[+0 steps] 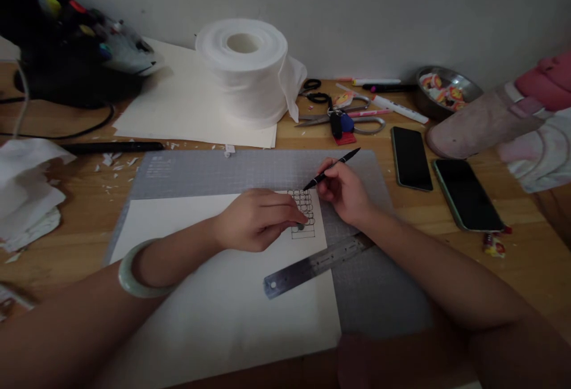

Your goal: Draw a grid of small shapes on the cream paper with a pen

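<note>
One black pen [342, 162] in right hand [339, 190], fingers closed round it | tip at top of drawn grid [305, 203] | left hand [263, 219] curled, fingertips over grid, hold unclear

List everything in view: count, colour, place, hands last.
Desk: 1, brown, underneath
Cutting mat: 1, grey, on desk
Paper sheet: 1, white, on mat
Drawn grid: 1, black, on sheet
Ruler: 1, silver, across sheet's edge
Pen: 1, black, at grid
Small object: 1, grey, on grid
Roll: 1, white, back
Scissors: at least 1, silver, back
Markers: several, mainly white, back
Bowl: 1, silver, back right
Wrapped sweets: several, orange-white, in bowl
Phones: 2, black-screened, right
Bottle: 1, pink, right
Scraps: many, white, left
Clutter: uncounted, mostly black, back left
Bracelet: 1, green, left forearm
Left hand: 1, bare, on grid
Right hand: 1, bare, holding pen
</note>
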`<state>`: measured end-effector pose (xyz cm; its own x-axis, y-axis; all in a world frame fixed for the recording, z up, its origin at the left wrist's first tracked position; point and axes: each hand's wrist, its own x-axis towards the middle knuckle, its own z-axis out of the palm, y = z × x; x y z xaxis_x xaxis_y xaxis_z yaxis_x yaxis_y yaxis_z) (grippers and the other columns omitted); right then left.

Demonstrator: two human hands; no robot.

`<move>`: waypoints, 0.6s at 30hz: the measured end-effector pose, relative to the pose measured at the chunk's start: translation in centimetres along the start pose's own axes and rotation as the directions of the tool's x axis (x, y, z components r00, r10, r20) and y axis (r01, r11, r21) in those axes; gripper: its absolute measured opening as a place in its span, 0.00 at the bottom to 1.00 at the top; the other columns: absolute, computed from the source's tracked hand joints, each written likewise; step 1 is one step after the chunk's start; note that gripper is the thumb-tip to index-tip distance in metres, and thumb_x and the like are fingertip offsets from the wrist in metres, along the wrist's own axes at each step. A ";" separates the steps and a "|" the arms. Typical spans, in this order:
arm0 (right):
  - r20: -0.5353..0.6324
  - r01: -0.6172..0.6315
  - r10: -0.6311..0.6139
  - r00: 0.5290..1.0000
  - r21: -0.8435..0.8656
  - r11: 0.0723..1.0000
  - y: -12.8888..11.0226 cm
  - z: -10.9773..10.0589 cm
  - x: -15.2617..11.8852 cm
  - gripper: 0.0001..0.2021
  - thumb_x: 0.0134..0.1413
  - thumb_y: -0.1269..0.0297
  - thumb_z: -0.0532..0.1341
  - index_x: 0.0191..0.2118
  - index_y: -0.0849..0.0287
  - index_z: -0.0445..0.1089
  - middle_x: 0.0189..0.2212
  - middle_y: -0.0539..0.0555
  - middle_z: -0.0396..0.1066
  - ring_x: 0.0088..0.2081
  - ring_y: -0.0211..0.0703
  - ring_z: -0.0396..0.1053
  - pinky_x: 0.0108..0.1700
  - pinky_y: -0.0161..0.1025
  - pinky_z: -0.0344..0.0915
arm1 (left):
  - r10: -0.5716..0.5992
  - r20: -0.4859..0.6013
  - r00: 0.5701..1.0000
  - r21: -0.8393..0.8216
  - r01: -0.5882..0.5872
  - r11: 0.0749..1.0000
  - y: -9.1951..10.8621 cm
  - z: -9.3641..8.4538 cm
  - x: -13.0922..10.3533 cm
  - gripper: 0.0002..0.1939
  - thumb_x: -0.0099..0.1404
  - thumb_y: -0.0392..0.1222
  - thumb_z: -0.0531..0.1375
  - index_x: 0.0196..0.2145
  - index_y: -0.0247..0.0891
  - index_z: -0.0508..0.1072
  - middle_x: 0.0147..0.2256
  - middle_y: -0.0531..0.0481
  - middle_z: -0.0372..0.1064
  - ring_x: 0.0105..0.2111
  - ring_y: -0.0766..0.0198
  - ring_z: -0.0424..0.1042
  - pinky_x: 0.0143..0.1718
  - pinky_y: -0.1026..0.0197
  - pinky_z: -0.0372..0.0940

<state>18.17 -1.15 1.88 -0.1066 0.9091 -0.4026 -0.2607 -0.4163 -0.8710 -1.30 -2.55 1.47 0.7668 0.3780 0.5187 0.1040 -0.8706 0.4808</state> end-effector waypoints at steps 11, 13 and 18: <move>0.010 0.006 -0.005 1.000 -0.002 1.000 0.1 -0.2 0.2 0.05 0.34 0.63 0.54 0.24 0.56 0.59 0.12 0.43 0.57 0.15 0.31 0.53 0.17 0.31 0.44 | 0.019 -0.023 1.000 -0.020 -0.019 1.000 0.1 -0.1 0.1 0.11 0.64 0.30 0.51 0.40 0.36 0.70 0.33 0.46 0.74 0.31 0.64 0.73 0.31 0.65 0.65; -0.012 0.034 -0.035 0.999 -0.012 0.999 0.3 -0.2 0.1 0.05 0.34 0.64 0.55 0.24 0.56 0.59 0.11 0.43 0.56 0.15 0.32 0.54 0.17 0.31 0.45 | -0.003 -0.046 0.999 -0.093 -0.001 0.996 0.2 -0.3 0.1 0.10 0.63 0.29 0.52 0.40 0.36 0.70 0.33 0.45 0.73 0.31 0.64 0.72 0.31 0.64 0.66; 0.051 0.265 -0.261 0.964 -0.271 0.925 0.7 0.0 -1.9 0.05 0.40 0.65 0.57 0.26 0.55 0.59 0.15 0.44 0.61 0.17 0.32 0.56 0.19 0.32 0.51 | -0.214 -0.245 0.946 -0.291 0.139 0.947 0.1 -0.6 -0.2 0.05 0.65 0.33 0.55 0.37 0.36 0.71 0.30 0.47 0.70 0.30 0.66 0.69 0.31 0.65 0.65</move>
<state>18.20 -3.17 2.01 -0.0832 0.9858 -0.1461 -0.0100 -0.1475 -0.9890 -1.81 -2.54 1.81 0.5479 0.6211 0.5603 0.0210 -0.6798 0.7331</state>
